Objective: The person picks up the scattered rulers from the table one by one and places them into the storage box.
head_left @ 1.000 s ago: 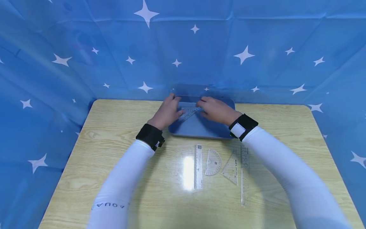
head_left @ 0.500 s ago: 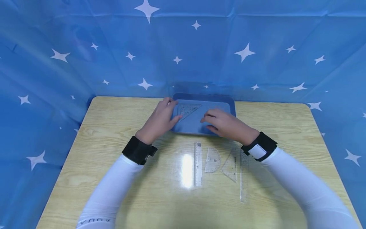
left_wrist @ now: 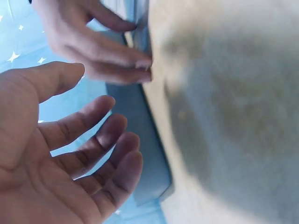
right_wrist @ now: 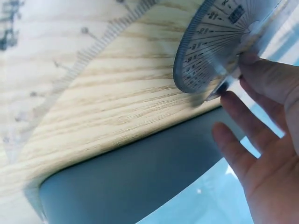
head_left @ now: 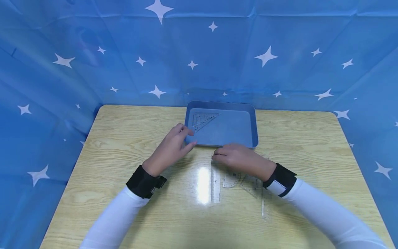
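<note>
Head view: a person's right hand [head_left: 237, 158] pinches, between thumb and fingertips, the far end of a clear ruler [head_left: 216, 188] on the wooden worktop [head_left: 124, 138]. The left hand [head_left: 169, 148] is relaxed, fingers loosely bent and apart, holding nothing, at the near left corner of a blue tray [head_left: 237, 128]. Inside the tray, a clear set square [head_left: 203, 121] lies near the far left corner. Right of the ruler are a protractor [head_left: 231, 180], a second set square [head_left: 252, 185] and a longer ruler [head_left: 263, 207], partly hidden by the right arm. The tray sits at the worktop's far edge, before a blue, star-printed curtain [head_left: 230, 58].
</note>
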`<control>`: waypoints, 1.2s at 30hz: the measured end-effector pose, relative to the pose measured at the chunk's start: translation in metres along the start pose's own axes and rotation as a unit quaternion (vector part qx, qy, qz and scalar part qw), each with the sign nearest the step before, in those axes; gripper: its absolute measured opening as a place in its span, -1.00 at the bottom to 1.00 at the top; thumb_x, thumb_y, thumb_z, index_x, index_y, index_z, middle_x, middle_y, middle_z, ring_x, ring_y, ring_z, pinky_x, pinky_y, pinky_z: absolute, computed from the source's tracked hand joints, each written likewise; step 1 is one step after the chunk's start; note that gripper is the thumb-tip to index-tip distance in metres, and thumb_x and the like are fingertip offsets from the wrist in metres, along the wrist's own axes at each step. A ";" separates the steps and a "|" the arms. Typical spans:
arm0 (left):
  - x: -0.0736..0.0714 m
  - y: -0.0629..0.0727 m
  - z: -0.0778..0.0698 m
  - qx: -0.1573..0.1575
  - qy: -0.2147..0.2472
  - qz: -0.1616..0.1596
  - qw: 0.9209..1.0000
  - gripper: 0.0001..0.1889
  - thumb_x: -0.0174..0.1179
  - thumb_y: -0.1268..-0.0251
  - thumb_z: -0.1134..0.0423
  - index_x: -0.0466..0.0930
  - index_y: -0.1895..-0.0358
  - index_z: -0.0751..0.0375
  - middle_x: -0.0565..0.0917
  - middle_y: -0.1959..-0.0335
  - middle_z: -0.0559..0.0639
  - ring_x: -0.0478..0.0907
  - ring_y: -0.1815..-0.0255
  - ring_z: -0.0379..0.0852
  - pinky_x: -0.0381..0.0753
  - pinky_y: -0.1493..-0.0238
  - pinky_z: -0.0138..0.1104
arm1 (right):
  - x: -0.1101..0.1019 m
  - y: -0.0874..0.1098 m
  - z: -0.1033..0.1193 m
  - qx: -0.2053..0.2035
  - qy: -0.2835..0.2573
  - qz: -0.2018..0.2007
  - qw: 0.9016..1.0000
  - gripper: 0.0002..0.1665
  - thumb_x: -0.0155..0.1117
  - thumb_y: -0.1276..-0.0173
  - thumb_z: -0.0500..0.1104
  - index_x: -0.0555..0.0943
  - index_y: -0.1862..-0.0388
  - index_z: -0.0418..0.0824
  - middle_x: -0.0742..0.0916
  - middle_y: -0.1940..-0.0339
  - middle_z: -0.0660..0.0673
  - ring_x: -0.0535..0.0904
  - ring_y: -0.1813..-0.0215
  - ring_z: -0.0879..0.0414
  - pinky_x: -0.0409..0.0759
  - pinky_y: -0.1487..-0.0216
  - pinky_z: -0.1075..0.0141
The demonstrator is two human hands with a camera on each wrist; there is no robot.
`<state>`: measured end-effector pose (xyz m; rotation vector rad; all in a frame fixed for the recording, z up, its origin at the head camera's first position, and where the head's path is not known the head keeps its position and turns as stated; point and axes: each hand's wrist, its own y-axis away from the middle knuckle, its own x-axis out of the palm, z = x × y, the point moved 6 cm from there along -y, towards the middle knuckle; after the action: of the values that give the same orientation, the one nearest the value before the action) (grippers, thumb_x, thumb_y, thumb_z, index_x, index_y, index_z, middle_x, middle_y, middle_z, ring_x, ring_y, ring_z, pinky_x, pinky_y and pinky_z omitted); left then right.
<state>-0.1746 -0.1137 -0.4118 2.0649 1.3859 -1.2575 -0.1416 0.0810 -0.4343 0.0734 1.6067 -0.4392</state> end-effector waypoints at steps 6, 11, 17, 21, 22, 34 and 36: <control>0.016 0.019 -0.010 0.018 -0.022 0.020 0.999 -0.83 0.34 -0.40 0.23 0.69 0.14 0.29 0.63 0.21 0.07 0.55 0.12 0.00 0.63 0.10 -0.22 | 0.020 -0.002 0.010 -0.026 0.048 0.060 0.997 -0.56 0.36 -0.36 -0.32 0.67 -0.21 -0.14 0.75 -0.16 -0.03 0.67 -0.18 0.06 0.66 -0.14 0.20; 0.036 0.032 -0.016 0.010 -0.021 0.046 0.999 -0.82 0.37 -0.36 0.19 0.67 0.22 0.26 0.58 0.29 0.01 0.52 0.21 -0.05 0.60 0.16 -0.22 | 0.033 -0.004 0.013 -0.038 0.071 0.104 0.991 -0.59 0.26 -0.45 -0.29 0.65 -0.24 -0.05 0.71 -0.23 -0.01 0.63 -0.27 0.07 0.60 -0.25 0.16; 0.056 0.039 -0.013 -0.029 -0.027 0.073 0.997 -0.75 0.39 -0.33 0.09 0.68 0.23 0.22 0.55 0.30 -0.05 0.51 0.18 -0.04 0.59 0.12 -0.20 | 0.038 -0.008 0.011 -0.037 0.079 0.099 0.991 -0.71 0.22 -0.48 -0.25 0.63 -0.12 -0.02 0.70 -0.13 0.02 0.63 -0.09 0.09 0.63 -0.08 0.20; 0.062 0.045 -0.012 -0.051 -0.028 0.084 0.995 -0.69 0.40 -0.31 0.01 0.67 0.19 0.21 0.53 0.29 -0.05 0.49 0.18 -0.03 0.57 0.15 -0.20 | 0.038 -0.012 0.012 -0.026 0.087 0.099 0.991 -0.76 0.21 -0.49 -0.23 0.62 -0.07 -0.04 0.69 -0.08 0.03 0.60 0.01 0.11 0.60 0.07 0.24; 0.063 0.047 -0.011 -0.056 -0.031 0.086 0.994 -0.67 0.41 -0.30 -0.01 0.67 0.17 0.21 0.52 0.29 -0.05 0.48 0.19 -0.02 0.56 0.16 -0.21 | 0.038 -0.013 0.012 -0.022 0.087 0.097 0.991 -0.78 0.21 -0.49 -0.23 0.61 -0.06 -0.05 0.69 -0.06 0.03 0.59 0.04 0.11 0.59 0.10 0.25; 0.079 0.066 -0.014 -0.078 -0.064 0.069 0.993 -0.54 0.52 -0.16 0.07 0.56 0.05 0.29 0.46 0.20 0.09 0.34 0.24 0.03 0.44 0.20 -0.21 | 0.039 -0.024 0.007 0.050 0.047 0.122 0.990 -0.89 0.12 -0.52 -0.25 0.58 0.07 -0.16 0.58 0.22 -0.02 0.54 0.21 0.09 0.62 0.15 0.21; 0.081 0.067 -0.015 -0.088 -0.063 0.064 0.992 -0.56 0.52 -0.16 0.14 0.55 0.04 0.29 0.46 0.19 0.11 0.33 0.23 0.04 0.43 0.21 -0.21 | 0.040 -0.024 0.006 0.064 0.035 0.124 0.990 -0.90 0.11 -0.52 -0.27 0.56 0.07 -0.19 0.57 0.24 -0.04 0.53 0.27 0.10 0.62 0.22 0.22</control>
<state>-0.0993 -0.0890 -0.4820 1.8890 1.2403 -1.1476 -0.1472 0.0486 -0.4676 0.3862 1.6127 -0.3481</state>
